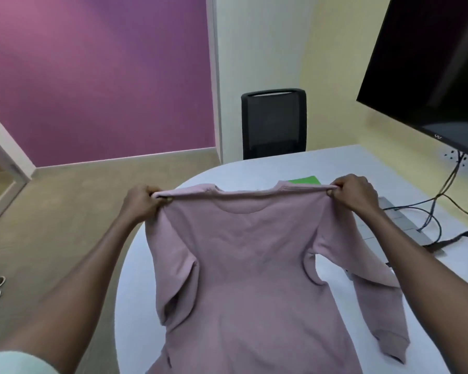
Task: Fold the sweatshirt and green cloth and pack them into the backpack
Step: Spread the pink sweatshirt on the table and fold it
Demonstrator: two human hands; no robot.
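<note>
a pink sweatshirt (243, 255) was held up by its shoulders over a white table (343, 163), pinched by the left hand (142, 202) and the right hand (355, 194). a green cloth (305, 180) was seen lying behind the collar, and a black chair (274, 122) beyond the table.

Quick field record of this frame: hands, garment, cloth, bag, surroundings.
left hand: left hand grips the sweatshirt's left shoulder
right hand: right hand grips the right shoulder
sweatshirt: pink sweatshirt held up by the shoulders, stretched between the hands, lower part and right sleeve on the table
green cloth: green cloth flat on the table beyond the collar, mostly hidden
backpack: only a black strap at the right edge
surroundings: black chair, monitor, cables
</note>
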